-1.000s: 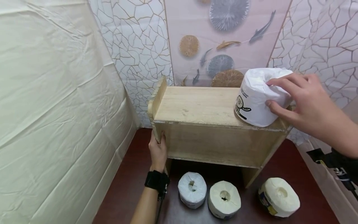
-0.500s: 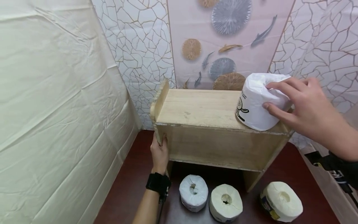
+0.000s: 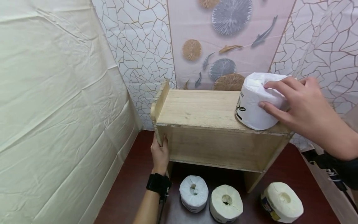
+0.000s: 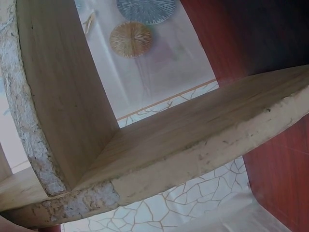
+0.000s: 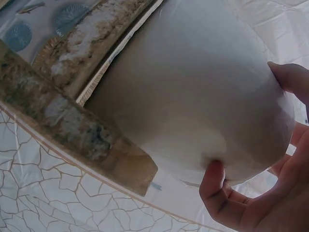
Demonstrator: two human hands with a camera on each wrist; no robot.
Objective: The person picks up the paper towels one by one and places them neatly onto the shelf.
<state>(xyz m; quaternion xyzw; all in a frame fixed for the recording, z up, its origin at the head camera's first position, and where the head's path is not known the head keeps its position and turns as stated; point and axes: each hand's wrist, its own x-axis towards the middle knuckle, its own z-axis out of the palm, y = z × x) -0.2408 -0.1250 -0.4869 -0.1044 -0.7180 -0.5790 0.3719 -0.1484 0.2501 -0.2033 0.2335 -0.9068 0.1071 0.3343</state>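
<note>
On the right end of the wooden shelf's top board stands a white wrapped toilet paper roll (image 3: 253, 105) with a black cartoon print. My right hand (image 3: 302, 102) grips it from the right, thumb on its side and fingers over its top. The right wrist view shows the same roll (image 5: 193, 96) close up, fingertips pressed into the wrapper. Low on the left, my left hand (image 3: 160, 152) holds the side panel of the wooden shelf (image 3: 201, 109). In the left wrist view the shelf's rough-edged panel (image 4: 183, 169) fills the foreground, and the hand is mostly out of sight.
Before the shelf, a white toilet paper roll (image 3: 193, 193) and two cream ones, a middle roll (image 3: 226, 203) and a right roll (image 3: 282, 202), stand on the dark red table (image 3: 123, 186). Pale cloth (image 3: 70, 124) hangs at left; a patterned curtain (image 3: 145, 46) hangs behind.
The roll on top has turned slightly, its print shifting left, and sits a little further left under my right hand. The view has tilted slightly. My left hand stays on the panel.
</note>
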